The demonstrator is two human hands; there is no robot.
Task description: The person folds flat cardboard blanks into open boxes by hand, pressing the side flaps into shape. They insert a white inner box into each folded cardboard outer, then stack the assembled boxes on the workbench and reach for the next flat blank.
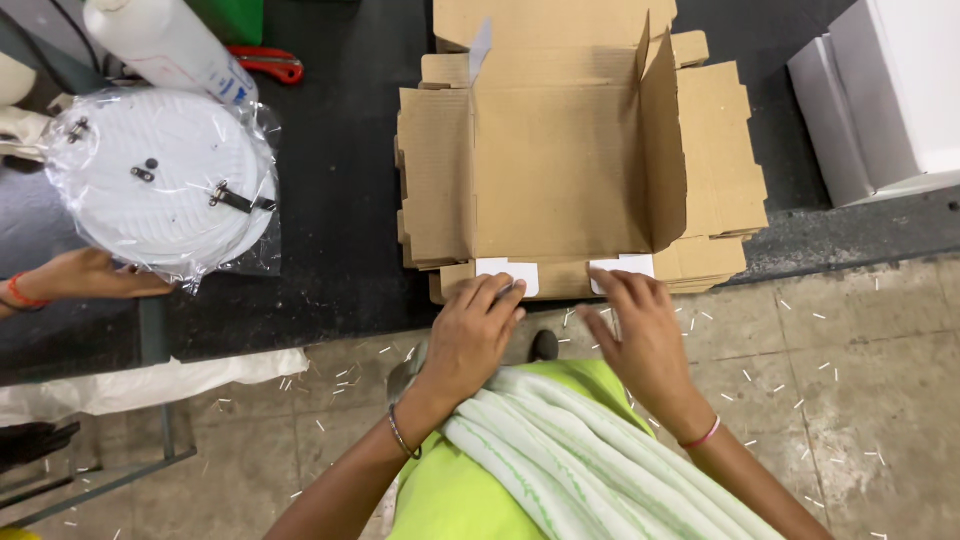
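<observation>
Brown cardboard box (560,170) sits half-formed at the table's near edge: we see its side walls up and far flaps open. Our left hand (470,335) and right hand (640,330) press white labels (508,272) onto its near flap, fingers flat, gripping nothing.

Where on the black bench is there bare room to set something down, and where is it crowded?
Bare bench lies between the wrapped white disc and the open cardboard box, and right of the box toward the white boxes. It is crowded at the box's near edge, where left hand and right hand press.
</observation>
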